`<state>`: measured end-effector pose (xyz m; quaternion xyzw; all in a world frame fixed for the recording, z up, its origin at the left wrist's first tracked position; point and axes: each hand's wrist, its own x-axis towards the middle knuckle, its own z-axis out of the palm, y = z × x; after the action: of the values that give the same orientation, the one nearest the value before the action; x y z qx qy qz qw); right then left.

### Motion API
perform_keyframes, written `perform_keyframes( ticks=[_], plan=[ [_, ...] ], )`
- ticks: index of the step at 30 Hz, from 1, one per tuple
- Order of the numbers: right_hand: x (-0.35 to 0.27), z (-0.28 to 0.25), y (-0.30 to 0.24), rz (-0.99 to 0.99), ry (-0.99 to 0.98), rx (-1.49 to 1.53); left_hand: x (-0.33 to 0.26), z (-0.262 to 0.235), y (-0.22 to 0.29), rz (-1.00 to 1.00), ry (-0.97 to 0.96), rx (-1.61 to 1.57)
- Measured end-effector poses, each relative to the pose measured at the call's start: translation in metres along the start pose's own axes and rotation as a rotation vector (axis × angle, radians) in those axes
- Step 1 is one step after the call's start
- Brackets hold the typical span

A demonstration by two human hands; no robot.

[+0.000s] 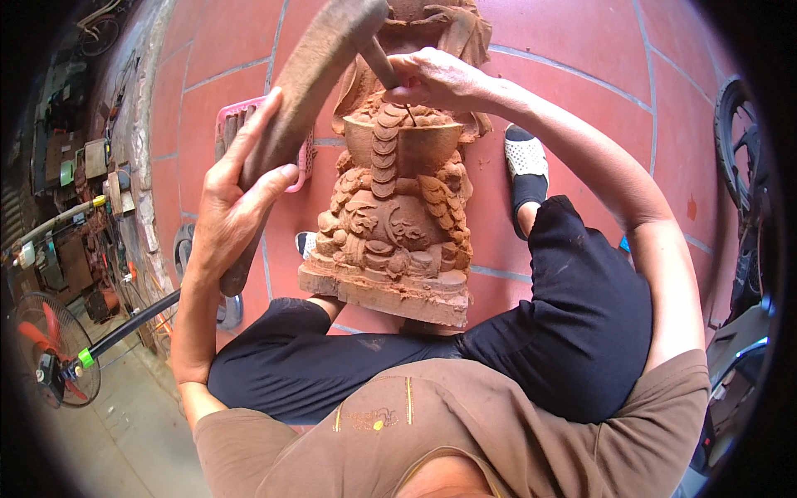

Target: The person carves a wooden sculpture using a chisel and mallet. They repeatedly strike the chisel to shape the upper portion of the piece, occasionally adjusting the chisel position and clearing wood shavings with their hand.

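A reddish-brown carved wooden statue (397, 217) lies on the floor between my legs, with coin-like discs down its middle and its flat base towards me. My left hand (226, 199) holds a long, curved wooden mallet (311, 83), thumb on one side and fingers along the other. The mallet's broad end is raised next to the top of a chisel (378, 63); I cannot tell whether they touch. My right hand (438, 81) grips the chisel, its thin blade pointing down into the hollow above the discs. Part of the statue's far end is hidden behind my hands.
A pink plastic basket (304, 170) with several wooden-handled tools stands left of the statue. At the lower left is a fan (54, 349) with red blades. Wheels (735, 124) stand at the right edge. Red tiles (573, 75) cover the floor. Clutter lines the left wall.
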<state>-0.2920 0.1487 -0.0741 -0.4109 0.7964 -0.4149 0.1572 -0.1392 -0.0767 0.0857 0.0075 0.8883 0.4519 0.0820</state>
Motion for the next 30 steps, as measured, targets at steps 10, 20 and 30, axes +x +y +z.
perform_keyframes(
  ticks=[10,20,30],
  plan=[
    [-0.005,-0.005,0.017,0.067,0.006,0.118,0.003,-0.004,0.004,-0.016,-0.123,0.087],
    [-0.043,-0.018,0.038,0.254,0.17,0.575,0.0,-0.004,0.002,-0.073,0.019,-0.022],
    [-0.034,-0.008,0.03,0.214,0.085,0.481,0.004,0.012,0.02,-0.01,-0.033,-0.149]
  ],
)
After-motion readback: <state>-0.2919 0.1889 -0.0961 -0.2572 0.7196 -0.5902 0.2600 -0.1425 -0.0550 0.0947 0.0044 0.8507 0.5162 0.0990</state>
